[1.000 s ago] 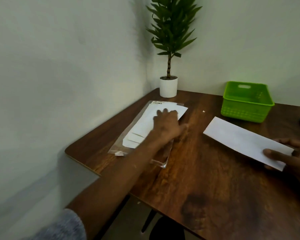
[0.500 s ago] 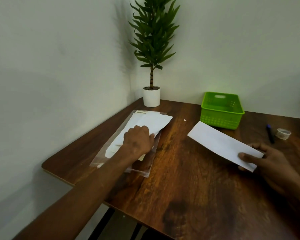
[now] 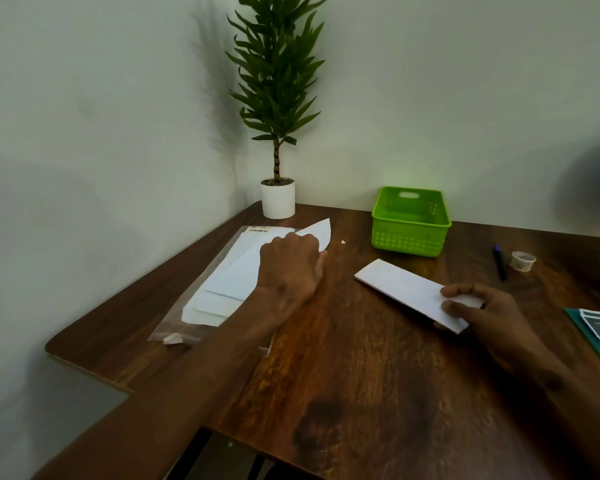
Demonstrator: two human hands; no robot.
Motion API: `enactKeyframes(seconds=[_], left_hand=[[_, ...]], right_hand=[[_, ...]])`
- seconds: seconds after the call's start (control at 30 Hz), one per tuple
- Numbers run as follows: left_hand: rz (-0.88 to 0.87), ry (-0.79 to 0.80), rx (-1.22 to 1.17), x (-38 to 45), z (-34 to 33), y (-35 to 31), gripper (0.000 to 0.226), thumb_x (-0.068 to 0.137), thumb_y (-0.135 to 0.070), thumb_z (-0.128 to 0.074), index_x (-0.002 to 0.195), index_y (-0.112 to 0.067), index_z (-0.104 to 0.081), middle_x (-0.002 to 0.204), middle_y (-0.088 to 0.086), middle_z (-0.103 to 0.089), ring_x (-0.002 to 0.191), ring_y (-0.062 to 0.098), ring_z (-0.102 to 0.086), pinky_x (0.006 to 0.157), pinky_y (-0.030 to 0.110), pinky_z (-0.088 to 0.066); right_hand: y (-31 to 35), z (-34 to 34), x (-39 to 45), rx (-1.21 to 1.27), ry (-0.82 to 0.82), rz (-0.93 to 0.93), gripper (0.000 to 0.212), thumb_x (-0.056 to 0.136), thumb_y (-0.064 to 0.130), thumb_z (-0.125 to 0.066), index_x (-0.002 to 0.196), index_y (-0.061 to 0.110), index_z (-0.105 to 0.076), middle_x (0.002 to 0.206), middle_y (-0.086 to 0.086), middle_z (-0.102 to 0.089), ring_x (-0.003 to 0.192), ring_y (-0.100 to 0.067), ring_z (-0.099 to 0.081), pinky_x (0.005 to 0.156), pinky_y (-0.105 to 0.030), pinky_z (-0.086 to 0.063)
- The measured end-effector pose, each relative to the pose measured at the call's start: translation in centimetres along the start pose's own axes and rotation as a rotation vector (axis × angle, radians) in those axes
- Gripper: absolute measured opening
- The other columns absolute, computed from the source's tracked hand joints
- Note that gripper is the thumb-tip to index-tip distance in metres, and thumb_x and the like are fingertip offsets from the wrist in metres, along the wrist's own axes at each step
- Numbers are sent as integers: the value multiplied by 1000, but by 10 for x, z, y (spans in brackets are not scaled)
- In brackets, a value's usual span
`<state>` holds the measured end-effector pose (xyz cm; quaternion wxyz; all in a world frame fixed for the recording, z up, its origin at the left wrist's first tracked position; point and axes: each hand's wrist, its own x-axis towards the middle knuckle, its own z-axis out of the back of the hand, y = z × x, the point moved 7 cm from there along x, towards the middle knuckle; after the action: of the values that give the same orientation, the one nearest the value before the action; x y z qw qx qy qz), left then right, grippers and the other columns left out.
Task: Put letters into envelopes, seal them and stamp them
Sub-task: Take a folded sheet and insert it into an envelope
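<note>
Pointing far-left, folded letter (image 3: 406, 289) lies diagonally, right hand (image 3: 478, 313) pinching near end.

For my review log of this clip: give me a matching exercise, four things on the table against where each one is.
Things:
1. potted plant
2. green basket
3. folded letter
4. pen

Places:
A. between the basket and a small clear cup
B. far corner of the table, by the walls
C. pinched at its near end in the right hand
D. against the back wall, right of the plant

Pairs: 1-B, 2-D, 3-C, 4-A
</note>
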<state>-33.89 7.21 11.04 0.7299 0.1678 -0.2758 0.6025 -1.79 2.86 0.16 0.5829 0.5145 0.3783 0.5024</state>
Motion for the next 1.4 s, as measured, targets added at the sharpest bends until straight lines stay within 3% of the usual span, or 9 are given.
enactKeyframes(seconds=[0.13,0.3,0.43,0.67,0.9,1.0,1.13,1.3,1.4], left_hand=[[-42,-88,-250,3,5,-26,35,96,-51,-56,103,-23,-77,96,0,-77,84,17,-70,78,34,-59],[22,-318,-745,2,27,-49,27,93,-44,-67,85,-22,-77,78,-10,-75,68,7,-66,58,27,-50],[227,-422,-1042,-10,31,-47,18,94,-42,-68,87,-26,-74,78,-26,-68,78,-7,-66,57,7,-46],[655,-220,-1167,-67,-29,-37,20,96,-49,-59,101,-30,-63,95,-15,-66,88,4,-65,71,16,-51],[950,105,-1421,-90,-63,-54,23,98,-30,-64,118,-22,-58,107,-3,-64,88,7,-62,67,25,-55],[732,230,-1335,-96,-61,-68,51,93,-27,-71,137,-28,-45,111,-8,-62,93,6,-63,74,27,-58],[232,383,-588,-96,-46,-85,62,77,-62,-75,129,-33,-60,140,2,-48,113,12,-53,85,19,-43],[-25,547,-201,-85,-42,-78,81,67,-85,-62,132,-35,-62,165,5,-18,150,28,-19,122,43,-20],[-196,623,-251,-73,-40,-82,68,73,-78,-66,122,-32,-69,151,-2,-49,135,20,-43,112,39,-35]], right_hand=[[5,0,-2,-125,-61,50,16,90,15,-79,100,26,-81,132,0,-63,110,-20,-64,89,-38,-59],[7,4,-4,-131,-124,62,20,87,16,-83,101,29,-80,131,4,-61,111,-17,-62,87,-35,-59],[8,11,-3,-175,-177,81,21,87,15,-82,101,31,-79,130,7,-60,110,-16,-62,88,-38,-61],[9,20,-3,-215,-239,83,18,85,19,-84,97,32,-78,125,10,-59,115,-15,-59,98,-44,-58],[12,28,-10,-243,-296,85,16,86,15,-84,94,28,-80,127,1,-68,108,-18,-67,93,-48,-60],[16,35,-13,-286,-307,99,16,87,16,-82,97,28,-79,132,0,-65,112,-17,-64,89,-38,-59],[21,41,-16,-307,-353,85,17,89,15,-80,104,23,-79,139,-4,-61,113,-16,-58,86,-28,-50],[29,52,-37,-301,-398,36,19,88,21,-82,105,28,-78,139,-2,-60,116,-18,-59,71,-18,-49],[33,56,-64,-219,-353,8,16,83,29,-87,97,34,-80,125,7,-68,101,-8,-64,61,-13,-49]])
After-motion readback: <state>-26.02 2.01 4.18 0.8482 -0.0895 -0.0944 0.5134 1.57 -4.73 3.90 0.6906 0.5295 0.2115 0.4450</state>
